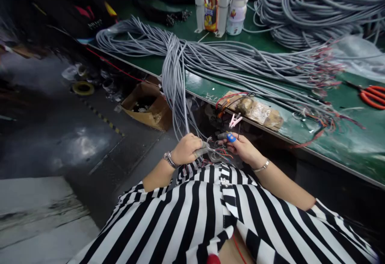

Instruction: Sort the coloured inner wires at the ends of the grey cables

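Your striped shirt (pixel 180 212); bag (pixel 72 11), far left, lettering (pixel 95 24) blurred; grey cable (pixel 185 113), long axis far-to-near, wire ends (pixel 224 151) rightward, clamped in left hand (pixel 188 148); right hand (pixel 244 149), grip untellable.

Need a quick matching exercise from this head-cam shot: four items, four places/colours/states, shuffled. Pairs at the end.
1 Left hand
2 Right hand
3 Clip
4 Bottle

A Pink
B Standing beside a white upright
C Grey cable running down into its grip
D Wearing a blue fingertip cover

Pairs: 1-C, 2-D, 3-A, 4-B
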{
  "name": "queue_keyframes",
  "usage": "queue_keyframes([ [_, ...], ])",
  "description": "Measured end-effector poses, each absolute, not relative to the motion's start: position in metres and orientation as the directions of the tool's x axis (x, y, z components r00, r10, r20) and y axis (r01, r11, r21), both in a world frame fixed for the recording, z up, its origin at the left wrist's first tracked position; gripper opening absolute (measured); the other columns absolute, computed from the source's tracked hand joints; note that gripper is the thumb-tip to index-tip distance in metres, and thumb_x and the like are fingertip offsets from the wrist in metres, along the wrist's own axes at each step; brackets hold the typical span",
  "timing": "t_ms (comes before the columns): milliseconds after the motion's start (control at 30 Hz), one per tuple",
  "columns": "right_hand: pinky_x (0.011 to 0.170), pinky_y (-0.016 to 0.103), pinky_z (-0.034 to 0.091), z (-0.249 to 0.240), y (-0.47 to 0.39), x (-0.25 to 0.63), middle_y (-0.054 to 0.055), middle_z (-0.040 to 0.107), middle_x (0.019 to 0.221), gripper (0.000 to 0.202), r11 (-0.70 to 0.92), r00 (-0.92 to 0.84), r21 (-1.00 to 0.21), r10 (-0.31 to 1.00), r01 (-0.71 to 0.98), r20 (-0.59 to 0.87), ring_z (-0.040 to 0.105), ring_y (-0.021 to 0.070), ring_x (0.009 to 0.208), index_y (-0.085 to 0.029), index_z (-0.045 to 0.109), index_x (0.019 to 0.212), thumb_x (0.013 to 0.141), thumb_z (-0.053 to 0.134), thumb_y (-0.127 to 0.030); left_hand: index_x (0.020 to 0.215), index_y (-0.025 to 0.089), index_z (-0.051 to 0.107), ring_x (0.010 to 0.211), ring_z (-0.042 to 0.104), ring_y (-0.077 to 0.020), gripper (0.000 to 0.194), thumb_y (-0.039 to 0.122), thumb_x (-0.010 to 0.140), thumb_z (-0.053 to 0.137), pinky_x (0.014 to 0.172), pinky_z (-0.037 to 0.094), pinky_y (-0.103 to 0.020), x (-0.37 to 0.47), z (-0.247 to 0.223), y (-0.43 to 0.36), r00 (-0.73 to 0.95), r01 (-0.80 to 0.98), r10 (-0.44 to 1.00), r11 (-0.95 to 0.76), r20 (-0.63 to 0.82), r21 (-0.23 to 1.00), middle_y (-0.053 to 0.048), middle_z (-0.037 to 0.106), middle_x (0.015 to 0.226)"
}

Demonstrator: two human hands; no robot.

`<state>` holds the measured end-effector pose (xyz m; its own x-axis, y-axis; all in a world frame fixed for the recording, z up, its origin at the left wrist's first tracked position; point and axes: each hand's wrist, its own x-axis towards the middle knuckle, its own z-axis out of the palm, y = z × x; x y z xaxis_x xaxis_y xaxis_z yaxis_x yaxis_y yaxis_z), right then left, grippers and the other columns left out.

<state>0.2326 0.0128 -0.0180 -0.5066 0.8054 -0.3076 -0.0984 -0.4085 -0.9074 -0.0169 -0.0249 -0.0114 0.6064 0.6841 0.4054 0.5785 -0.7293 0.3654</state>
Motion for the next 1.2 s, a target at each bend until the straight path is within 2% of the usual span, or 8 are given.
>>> queue_keyframes([
  [200, 0.042, 0.021, 0.028, -0.013, 0.009, 0.238, 0.007, 0.073, 0.087, 0.047, -0.441, -0.479, -0.886, 0.814, -0.142, -0.328, 0.040, 0.0052, 0.048, -0.017, 0.063, 0.095, 0.075, 0.071, -0.059, 0.088, 0.018, 0.066, 0.067, 0.064, -0.0155, 0.030, 0.044, 0.093, 0.054, 0.070, 0.041, -0.030, -0.001, -0.017, -0.013, 0.548, 0.578, 0.731, -0.683, 0.408, 0.448, -0.003, 0.069, 0.071],
  [433, 0.040, 0.020, 0.021, -0.014, 0.011, 0.246, 0.006, 0.072, 0.077, 0.045, -0.506, -0.511, -0.838, 0.785, -0.206, -0.349, 0.037, 0.0049, 0.045, -0.017, 0.060, 0.084, 0.068, 0.079, -0.054, 0.092, 0.018, 0.066, 0.076, 0.064, -0.0171, 0.025, 0.037, 0.095, 0.051, 0.077, 0.042, -0.033, 0.005, -0.014, -0.011, 0.541, 0.555, 0.725, -0.689, 0.427, 0.467, -0.005, 0.069, 0.078],
  [533, 0.039, 0.019, 0.017, -0.014, 0.014, 0.248, 0.005, 0.072, 0.073, 0.041, -0.564, -0.567, -0.807, 0.728, -0.176, -0.385, 0.034, 0.0032, 0.043, -0.016, 0.060, 0.083, 0.063, 0.085, -0.044, 0.091, 0.018, 0.066, 0.074, 0.063, -0.0168, 0.026, 0.038, 0.095, 0.050, 0.077, 0.042, -0.033, 0.006, -0.013, -0.011, 0.552, 0.551, 0.715, -0.699, 0.429, 0.456, -0.005, 0.068, 0.077],
  [700, 0.037, 0.017, 0.016, -0.010, 0.017, 0.246, 0.002, 0.068, 0.066, 0.040, -0.573, -0.649, -0.814, 0.656, -0.096, -0.385, 0.035, 0.0014, 0.041, -0.014, 0.063, 0.084, 0.062, 0.085, -0.040, 0.089, 0.018, 0.067, 0.072, 0.062, -0.0158, 0.029, 0.040, 0.095, 0.050, 0.077, 0.040, -0.032, 0.005, -0.011, -0.009, 0.595, 0.549, 0.707, -0.705, 0.382, 0.449, -0.004, 0.067, 0.077],
  [900, 0.046, 0.019, 0.040, -0.007, 0.022, 0.241, -0.003, 0.064, 0.058, 0.040, -0.547, -0.704, -0.836, 0.609, -0.037, -0.367, 0.054, 0.0082, 0.049, -0.015, 0.065, 0.088, 0.059, 0.088, -0.030, 0.085, 0.019, 0.066, 0.070, 0.059, -0.0159, 0.027, 0.038, 0.094, 0.050, 0.075, 0.038, -0.032, 0.002, -0.011, -0.004, 0.659, 0.530, 0.689, -0.711, 0.302, 0.463, -0.003, 0.065, 0.072],
  [1000, 0.051, 0.021, 0.044, -0.009, 0.025, 0.238, -0.002, 0.067, 0.062, 0.036, -0.521, -0.703, -0.853, 0.618, -0.032, -0.352, 0.057, 0.0090, 0.052, -0.015, 0.066, 0.084, 0.058, 0.088, -0.028, 0.085, 0.020, 0.066, 0.070, 0.059, -0.0157, 0.025, 0.038, 0.093, 0.051, 0.076, 0.038, -0.032, 0.000, -0.011, -0.003, 0.682, 0.507, 0.678, -0.708, 0.275, 0.491, -0.003, 0.065, 0.071],
  [1067, 0.046, 0.018, 0.039, -0.011, 0.026, 0.236, -0.001, 0.067, 0.061, 0.035, -0.522, -0.699, -0.852, 0.620, -0.030, -0.356, 0.055, 0.0078, 0.050, -0.015, 0.065, 0.081, 0.058, 0.087, -0.028, 0.085, 0.020, 0.066, 0.070, 0.059, -0.0156, 0.025, 0.038, 0.093, 0.051, 0.076, 0.037, -0.032, -0.001, -0.012, -0.002, 0.688, 0.494, 0.675, -0.704, 0.266, 0.510, -0.003, 0.065, 0.071],
  [1200, 0.037, 0.015, 0.015, -0.013, 0.026, 0.231, -0.003, 0.063, 0.056, 0.037, -0.627, -0.725, -0.778, 0.553, -0.038, -0.410, 0.037, 0.0025, 0.038, -0.015, 0.062, 0.083, 0.060, 0.086, -0.033, 0.081, 0.018, 0.065, 0.067, 0.058, -0.0156, 0.027, 0.040, 0.093, 0.053, 0.073, 0.037, -0.031, -0.002, -0.013, 0.000, 0.693, 0.464, 0.664, -0.709, 0.281, 0.530, -0.002, 0.063, 0.068],
])
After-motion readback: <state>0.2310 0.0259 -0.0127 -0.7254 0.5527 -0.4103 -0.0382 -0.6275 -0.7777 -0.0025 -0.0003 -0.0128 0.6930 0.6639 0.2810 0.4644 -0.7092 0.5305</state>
